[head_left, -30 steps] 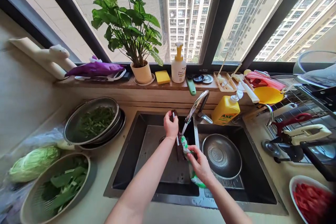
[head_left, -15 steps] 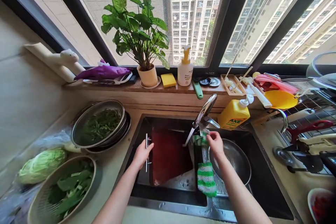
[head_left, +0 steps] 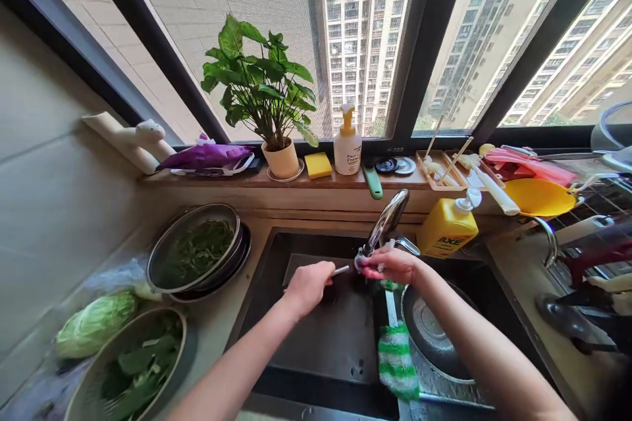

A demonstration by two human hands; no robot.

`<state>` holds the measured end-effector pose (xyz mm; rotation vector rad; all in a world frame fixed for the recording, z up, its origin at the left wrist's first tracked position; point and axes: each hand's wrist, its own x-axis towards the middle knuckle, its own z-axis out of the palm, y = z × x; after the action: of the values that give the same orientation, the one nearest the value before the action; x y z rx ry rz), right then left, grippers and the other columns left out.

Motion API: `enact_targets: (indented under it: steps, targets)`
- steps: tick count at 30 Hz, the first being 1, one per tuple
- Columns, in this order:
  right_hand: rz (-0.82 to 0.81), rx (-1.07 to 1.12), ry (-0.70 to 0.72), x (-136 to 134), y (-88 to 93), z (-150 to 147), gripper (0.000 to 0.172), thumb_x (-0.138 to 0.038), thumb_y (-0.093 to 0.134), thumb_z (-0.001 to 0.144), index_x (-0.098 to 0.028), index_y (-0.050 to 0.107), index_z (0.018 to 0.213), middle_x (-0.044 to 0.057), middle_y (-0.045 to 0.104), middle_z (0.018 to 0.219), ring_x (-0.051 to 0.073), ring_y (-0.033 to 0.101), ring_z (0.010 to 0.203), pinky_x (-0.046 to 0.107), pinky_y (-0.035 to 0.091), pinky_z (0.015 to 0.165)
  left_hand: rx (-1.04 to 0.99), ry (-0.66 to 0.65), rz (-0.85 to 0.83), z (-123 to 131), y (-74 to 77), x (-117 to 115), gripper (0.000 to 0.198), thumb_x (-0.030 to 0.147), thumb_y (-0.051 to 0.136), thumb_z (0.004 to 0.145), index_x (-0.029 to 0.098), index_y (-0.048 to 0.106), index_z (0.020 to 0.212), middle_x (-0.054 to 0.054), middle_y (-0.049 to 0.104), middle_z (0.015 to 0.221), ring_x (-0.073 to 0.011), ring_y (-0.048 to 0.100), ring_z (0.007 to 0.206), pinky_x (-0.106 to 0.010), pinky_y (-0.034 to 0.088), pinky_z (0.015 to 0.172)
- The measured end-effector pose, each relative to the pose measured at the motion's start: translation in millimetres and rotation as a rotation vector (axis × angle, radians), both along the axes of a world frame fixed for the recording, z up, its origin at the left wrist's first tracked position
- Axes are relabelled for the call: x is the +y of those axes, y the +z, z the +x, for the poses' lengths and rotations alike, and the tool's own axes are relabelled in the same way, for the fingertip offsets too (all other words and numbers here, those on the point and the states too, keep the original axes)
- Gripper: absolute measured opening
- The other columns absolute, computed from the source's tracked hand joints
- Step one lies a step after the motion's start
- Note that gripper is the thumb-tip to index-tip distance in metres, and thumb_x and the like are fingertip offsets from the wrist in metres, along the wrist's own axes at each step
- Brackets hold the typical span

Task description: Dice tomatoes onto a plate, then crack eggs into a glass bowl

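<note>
My left hand [head_left: 309, 286] is closed around a metal bar handle [head_left: 340, 271], whose end pokes out to the right of the fist. The flat reddish-brown panel that carries this handle cannot be made out clearly now. At the mouth of the chrome faucet [head_left: 390, 217], the fingers of my right hand [head_left: 392, 264] are bent together around something pinkish, too small and blurred to name. Both hands are above the black sink [head_left: 340, 355]. A green-and-white striped cloth [head_left: 397, 362] hangs on the divider, below my right hand.
A metal strainer [head_left: 432, 322] lies in the right basin. Left of the sink stand a pan of greens [head_left: 195, 253], a cabbage [head_left: 96, 322] and a basket of leaves [head_left: 143, 368]. A yellow detergent bottle [head_left: 447, 227] stands behind the sink; a potted plant [head_left: 281, 161] is on the sill.
My left hand has moved right with the bar handle, which has turned from upright to nearly level. The red panel no longer shows flat. My right hand has shifted left to the faucet mouth.
</note>
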<state>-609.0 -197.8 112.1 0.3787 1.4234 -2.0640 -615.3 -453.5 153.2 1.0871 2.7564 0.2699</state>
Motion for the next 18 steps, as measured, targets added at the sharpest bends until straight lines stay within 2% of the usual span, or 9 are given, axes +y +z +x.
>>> enact_targets:
  steps: [2,4,5,7,10,13,15,18]
  targets:
    - [0.013,-0.053,0.15,8.9,6.0,5.0,0.008,-0.019,0.069,0.073,-0.011,0.067,0.071,0.003,0.064,0.056,0.008,0.059,0.047,0.014,0.048,0.044,0.079,-0.299,-0.013,10.3,-10.8,0.2,0.012,0.014,0.048,0.086,0.021,0.056,0.081,-0.002,0.066,0.085,-0.0164,0.062,0.08,-0.027,0.041,0.07]
    - [0.014,-0.038,0.18,3.2,11.8,7.4,0.012,-0.022,0.07,0.073,-0.01,0.067,0.074,0.004,0.066,0.059,0.009,0.061,0.049,0.016,0.051,0.047,0.173,-0.545,-0.009,21.9,-21.3,5.2,0.011,0.014,0.05,0.086,0.02,0.056,0.079,-0.003,0.065,0.082,-0.0163,0.06,0.079,-0.029,0.042,0.072]
    - [-0.025,-0.026,0.185,-5.3,13.9,7.9,0.015,-0.023,0.07,0.073,-0.01,0.068,0.079,0.006,0.069,0.066,0.011,0.065,0.056,0.018,0.054,0.054,0.217,-0.617,0.005,27.4,-25.6,9.9,0.011,0.015,0.05,0.086,0.019,0.056,0.078,-0.003,0.064,0.081,-0.0167,0.06,0.078,-0.029,0.042,0.071]
    - [-0.152,-0.009,0.183,-29.1,14.8,7.8,0.02,-0.022,0.07,0.072,-0.01,0.068,0.088,0.01,0.072,0.082,0.014,0.069,0.074,0.023,0.056,0.07,0.273,-0.649,0.044,35.4,-30.7,22.6,0.011,0.015,0.05,0.086,0.019,0.057,0.078,-0.005,0.064,0.082,-0.0178,0.06,0.079,-0.03,0.043,0.068]
    - [-0.224,0.021,0.112,-55.8,8.5,3.4,0.024,-0.02,0.071,0.069,-0.011,0.069,0.091,0.01,0.072,0.088,0.016,0.069,0.083,0.026,0.055,0.077,0.209,-0.513,0.078,35.0,-28.8,42.8,0.015,0.013,0.045,0.088,0.018,0.058,0.084,-0.006,0.066,0.088,-0.019,0.061,0.08,-0.028,0.043,0.064]
    - [-0.012,0.164,-0.017,-42.9,3.0,-7.8,0.021,-0.024,0.069,0.069,-0.013,0.069,0.087,0.008,0.072,0.083,0.018,0.068,0.078,0.031,0.055,0.077,0.002,-0.221,0.1,21.3,-18.2,52.7,0.014,0.014,0.045,0.087,0.021,0.058,0.087,-0.004,0.067,0.09,-0.019,0.063,0.078,-0.026,0.041,0.062]
    - [0.326,0.358,-0.147,-14.6,1.8,-14.9,0.019,-0.027,0.061,0.075,-0.016,0.069,0.088,0.007,0.072,0.084,0.02,0.067,0.079,0.035,0.054,0.078,-0.137,-0.011,0.158,10.0,-10.1,52.1,0.011,0.016,0.049,0.086,0.024,0.057,0.088,-0.001,0.067,0.091,-0.0188,0.063,0.08,-0.025,0.04,0.063]
    - [1.076,0.64,-0.272,31.8,-6.8,-13.4,0.025,-0.028,0.048,0.084,-0.019,0.068,0.096,0.01,0.07,0.095,0.024,0.063,0.091,0.041,0.048,0.087,-0.271,0.184,0.232,-2.8,-2.1,46.3,0.008,0.016,0.054,0.082,0.023,0.056,0.083,0.0,0.065,0.086,-0.0177,0.06,0.08,-0.024,0.039,0.067]
